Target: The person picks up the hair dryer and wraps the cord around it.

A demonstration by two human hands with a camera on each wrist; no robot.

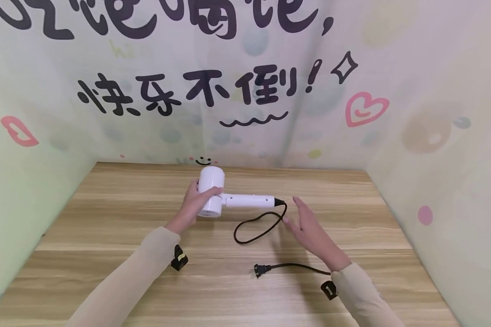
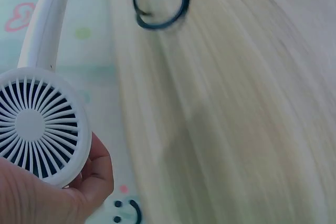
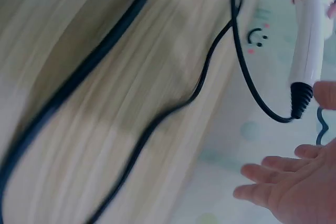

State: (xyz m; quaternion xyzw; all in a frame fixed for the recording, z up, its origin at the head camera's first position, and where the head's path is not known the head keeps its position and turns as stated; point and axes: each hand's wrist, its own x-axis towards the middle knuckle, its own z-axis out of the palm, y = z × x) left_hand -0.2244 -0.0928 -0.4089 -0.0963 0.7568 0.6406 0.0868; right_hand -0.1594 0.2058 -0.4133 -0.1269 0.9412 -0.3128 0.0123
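My left hand (image 1: 193, 202) grips a white hair dryer (image 1: 249, 200) round its barrel, thumb across the front and fingers behind. Its handle points right in the head view. The slatted round grille (image 2: 30, 125) faces the left wrist camera, with the curled fingers at its rim. From the black ribbed sleeve (image 3: 301, 98) at the handle's end, a black cord (image 1: 242, 243) hangs in a loop. My right hand (image 1: 313, 234) is beside that end with fingers extended and thumb apart, holding nothing; the right wrist view shows its palm (image 3: 310, 192).
On the wooden table (image 1: 155, 290), a two-pin plug (image 1: 262, 270) lies in front of the dryer, its cord running right under the right forearm. A printed wall covering (image 1: 167, 141) rises behind the table's far edge, with more wall on both sides.
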